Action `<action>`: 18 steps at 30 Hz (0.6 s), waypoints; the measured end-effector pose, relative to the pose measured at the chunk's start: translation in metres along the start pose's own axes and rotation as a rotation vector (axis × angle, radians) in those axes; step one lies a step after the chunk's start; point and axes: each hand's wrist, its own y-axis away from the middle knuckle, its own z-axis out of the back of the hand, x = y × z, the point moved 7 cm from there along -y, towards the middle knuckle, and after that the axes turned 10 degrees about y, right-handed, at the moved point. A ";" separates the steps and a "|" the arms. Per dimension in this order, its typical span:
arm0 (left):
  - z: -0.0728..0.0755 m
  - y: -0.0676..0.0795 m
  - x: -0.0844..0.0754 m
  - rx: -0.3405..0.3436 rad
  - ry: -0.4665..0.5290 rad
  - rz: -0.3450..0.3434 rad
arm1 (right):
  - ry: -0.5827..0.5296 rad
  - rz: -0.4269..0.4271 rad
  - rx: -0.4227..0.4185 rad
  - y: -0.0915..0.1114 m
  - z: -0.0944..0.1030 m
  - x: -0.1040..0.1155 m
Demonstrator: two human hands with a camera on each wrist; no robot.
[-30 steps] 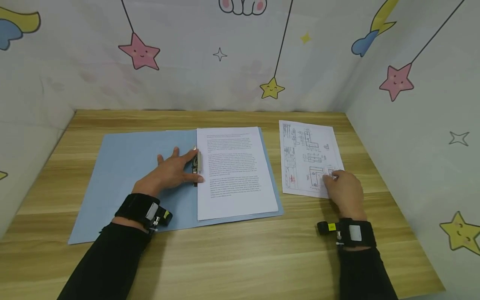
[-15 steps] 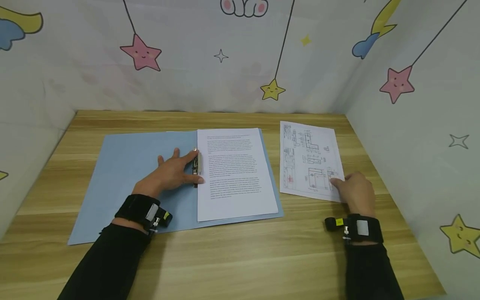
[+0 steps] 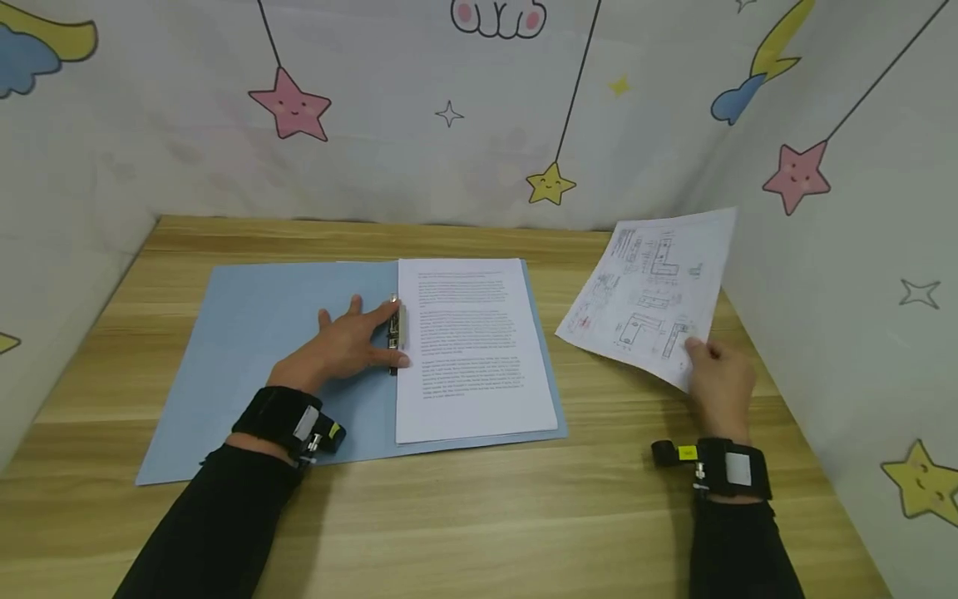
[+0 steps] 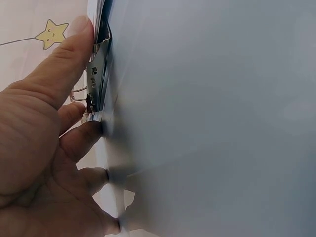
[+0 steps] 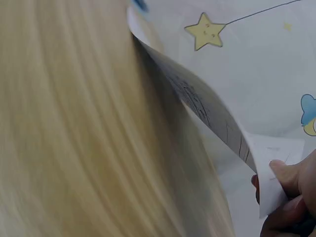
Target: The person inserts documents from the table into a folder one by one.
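Note:
A sheet of paper with technical drawings (image 3: 649, 291) is pinched by its lower right corner in my right hand (image 3: 722, 384). It tilts up off the table, curving, with its left end low. In the right wrist view my thumb (image 5: 286, 174) lies on the sheet with fingers behind it. My left hand (image 3: 340, 345) rests spread at the metal clip (image 3: 392, 333) in the fold of the open blue folder (image 3: 254, 333). Its thumb and index fingertip touch near the two ends of the clip. A stack of printed pages (image 3: 479, 349) lies on the folder's right half.
The wooden table (image 3: 479, 516) meets patterned cloth walls (image 3: 374, 158) at the back and on the right. Both wrists carry black straps with small cameras (image 3: 666, 453).
My right hand slid right along the drawing sheet to its corner and gripped it. The sheet has lifted off the table, turning and tilting up. My left hand has stayed at the clip.

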 end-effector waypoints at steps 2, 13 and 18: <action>-0.001 0.000 0.000 0.000 -0.005 0.000 | -0.150 -0.051 0.024 0.005 -0.001 0.002; -0.001 0.000 -0.001 -0.011 -0.011 -0.006 | -0.366 0.042 0.338 0.048 -0.047 0.049; 0.000 0.000 -0.001 -0.020 -0.017 0.003 | -0.349 0.157 0.453 0.070 -0.074 0.071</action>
